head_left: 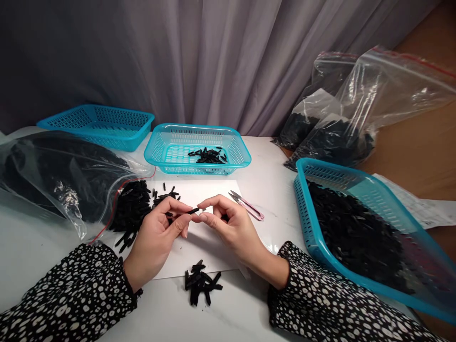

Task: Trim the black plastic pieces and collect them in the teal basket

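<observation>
The left hand (156, 235) holds one small black piece (194, 210) in a narrow grip, with thumb and forefinger closed on its left end. The right hand (233, 228) closes a like pinch on the other end. The piece lies roughly level between the two hands, above the white sheet (210, 190) at the middle of the surface (274, 166).

For good handling, keep both pinches at the fingertips. Keep the piece over the sheet, so that a dropped part shows against white.

The pink snips (248, 205) lie just beside the right hand and are the nearest thing in its way. A loose pile (132, 209) spills from the left bag (53, 166), near the left hand. A small heap (201, 282) lies between the forearms. The teal basket (160, 147) behind holds a few pieces, and the large basket (302, 209) at right is well filled. A blue basket (96, 123) and two more bags (356, 109) stand well apart.
</observation>
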`<state>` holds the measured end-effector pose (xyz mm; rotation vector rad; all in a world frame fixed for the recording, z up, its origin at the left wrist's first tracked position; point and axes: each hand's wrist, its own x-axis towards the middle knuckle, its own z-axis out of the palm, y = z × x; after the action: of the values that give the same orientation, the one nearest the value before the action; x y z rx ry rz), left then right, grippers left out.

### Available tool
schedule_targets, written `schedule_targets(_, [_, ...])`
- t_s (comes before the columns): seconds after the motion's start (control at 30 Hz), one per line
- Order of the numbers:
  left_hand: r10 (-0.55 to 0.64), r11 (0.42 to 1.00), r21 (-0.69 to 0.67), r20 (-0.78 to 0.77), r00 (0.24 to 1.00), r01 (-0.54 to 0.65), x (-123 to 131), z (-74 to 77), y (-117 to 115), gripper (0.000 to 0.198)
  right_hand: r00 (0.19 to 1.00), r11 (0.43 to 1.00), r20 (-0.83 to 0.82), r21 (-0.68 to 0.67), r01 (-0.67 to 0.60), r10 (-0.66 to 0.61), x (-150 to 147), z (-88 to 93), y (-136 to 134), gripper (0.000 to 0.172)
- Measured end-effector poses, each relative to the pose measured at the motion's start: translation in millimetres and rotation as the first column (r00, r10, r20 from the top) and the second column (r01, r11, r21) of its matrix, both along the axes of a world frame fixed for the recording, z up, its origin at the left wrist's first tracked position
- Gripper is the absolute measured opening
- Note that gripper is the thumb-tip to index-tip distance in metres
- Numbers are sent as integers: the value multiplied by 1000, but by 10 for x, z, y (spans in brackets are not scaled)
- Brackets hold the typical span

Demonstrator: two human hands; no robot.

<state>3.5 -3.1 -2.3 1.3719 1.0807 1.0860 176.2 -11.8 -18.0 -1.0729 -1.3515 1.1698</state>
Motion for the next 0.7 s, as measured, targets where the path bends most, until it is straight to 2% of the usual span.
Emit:
schedule_targets(0.13, [-14, 999, 31, -28, 1000, 15, 5, 37, -25, 7, 1000, 1000, -5, 22, -21, 21, 3, 5, 1, 16])
schedule_targets(0.23, [-25, 1000, -13, -30, 999, 25, -14, 27, -45, 8, 998, 998, -28, 45, -50, 52, 2, 14, -5, 12])
schedule_targets(0.43, [-38, 989, -136, 175, 984, 63, -36, -19, -41, 25, 998, 997, -10, 60, 56, -56, 23, 7, 10, 10])
schedule_targets(0.53, [-22, 985, -167, 156, 988, 49, -9, -28, -24, 31, 998, 997, -22, 41, 65, -64, 26, -3, 18, 10])
schedule_targets(0.7, [-71, 978, -183, 143, 987, 97, 3, -23, -9, 35, 997, 998, -43, 10, 60, -60, 19, 1, 10, 9])
